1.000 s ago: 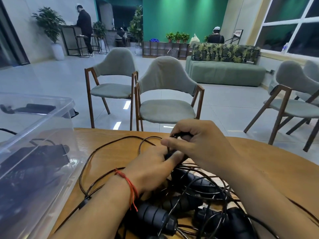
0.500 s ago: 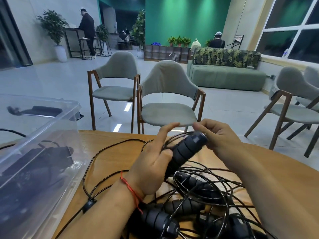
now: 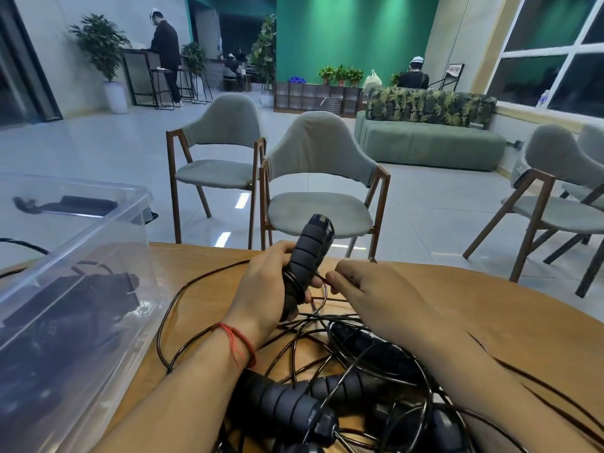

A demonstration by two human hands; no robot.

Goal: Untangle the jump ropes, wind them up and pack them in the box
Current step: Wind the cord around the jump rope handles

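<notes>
My left hand (image 3: 268,289) grips a black ribbed jump rope handle (image 3: 309,256) and holds it nearly upright above the wooden table (image 3: 490,315). Right beside it, my right hand (image 3: 366,286) pinches a thin black cord (image 3: 322,281) at the handle's lower part. Below my forearms lies a tangle of black cords (image 3: 327,348) with several more ribbed handles (image 3: 287,407). A clear plastic box (image 3: 81,282) stands on the left and has dark ropes inside it.
Two grey chairs (image 3: 320,191) stand just beyond the table's far edge, and another chair (image 3: 555,197) is at the right. A loose cord loop (image 3: 183,308) runs close to the box wall. People stand and sit far back in the room.
The handle went from lying in the pile to being lifted, and is now held more upright in my left hand. My right hand left the handle's top and now pinches the cord.
</notes>
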